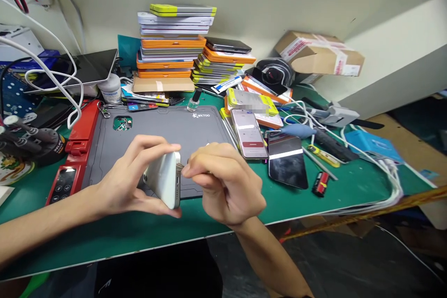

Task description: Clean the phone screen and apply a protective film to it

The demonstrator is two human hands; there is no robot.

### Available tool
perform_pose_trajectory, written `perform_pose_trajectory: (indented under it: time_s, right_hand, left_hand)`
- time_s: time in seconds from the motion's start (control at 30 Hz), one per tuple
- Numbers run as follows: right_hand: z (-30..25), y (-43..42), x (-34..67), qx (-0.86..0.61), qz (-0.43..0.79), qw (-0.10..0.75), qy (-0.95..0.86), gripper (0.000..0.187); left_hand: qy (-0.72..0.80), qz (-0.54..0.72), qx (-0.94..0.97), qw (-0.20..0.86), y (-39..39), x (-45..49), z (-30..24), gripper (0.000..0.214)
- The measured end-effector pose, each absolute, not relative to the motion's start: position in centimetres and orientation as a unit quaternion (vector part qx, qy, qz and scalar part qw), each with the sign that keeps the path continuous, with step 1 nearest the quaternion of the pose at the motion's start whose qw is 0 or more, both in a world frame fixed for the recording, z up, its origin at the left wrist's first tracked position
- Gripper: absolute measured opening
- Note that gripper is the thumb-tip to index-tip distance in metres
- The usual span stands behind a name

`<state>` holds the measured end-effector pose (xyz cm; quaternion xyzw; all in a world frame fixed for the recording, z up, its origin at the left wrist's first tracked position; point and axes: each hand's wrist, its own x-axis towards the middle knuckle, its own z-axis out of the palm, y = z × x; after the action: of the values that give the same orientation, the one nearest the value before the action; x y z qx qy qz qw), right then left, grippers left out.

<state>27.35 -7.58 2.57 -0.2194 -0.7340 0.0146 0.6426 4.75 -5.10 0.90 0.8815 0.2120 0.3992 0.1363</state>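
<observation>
- A person's left hand (127, 181) holds a pale phone (165, 179) on its side, above the near part of a grey mat (164, 125); the fingers are clamped on the phone's long edges, thumb below and forefinger above.
- The phone's short end, with its charging port, faces right, toward the other hand.
- The right hand (228, 181) is curled, its fingers pinched together on a small tool (179, 167); the tip meets the phone's short end near the port. Most of the tool is hidden by the hand, so its full shape is unclear.
- The mat lies on a green tabletop (289, 202). Near its far edge stands a small glass bottle (194, 101) with a black cap.
- Along the mat's left side sits a red device (84, 123) with a dark control panel.
- Behind the mat rises a tall stack of flat cases (171, 56) in orange, white, grey and yellow, with a lower stack (223, 63) just to its right.
- Right of the mat, a phone with a lit screen (248, 135) leans on more cases; a dark glass panel (287, 163) lies just beside it.
- Farther right are a blue rubber bulb (298, 131), a yellow cutter (324, 156) and white cables (370, 149).
- A taped cardboard box (324, 56) rests against the wall.
</observation>
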Motion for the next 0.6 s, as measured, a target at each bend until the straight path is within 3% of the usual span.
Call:
perform_pose_trajectory:
  time_s: [0.17,0.6]
  right_hand:
    - [2.67,-7.65,27.40,-0.213,0.025,0.640,-0.738,0.020]
    - [2.51,-7.96,27.50,-0.227,0.006,0.636,-0.737,0.021]
  left_hand:
    - [0.208,0.404,0.879,0.143,-5.21,4.85,0.71,0.120]
    - [0.221,0.410,0.878,0.114,-5.06,4.84,0.98,0.101]
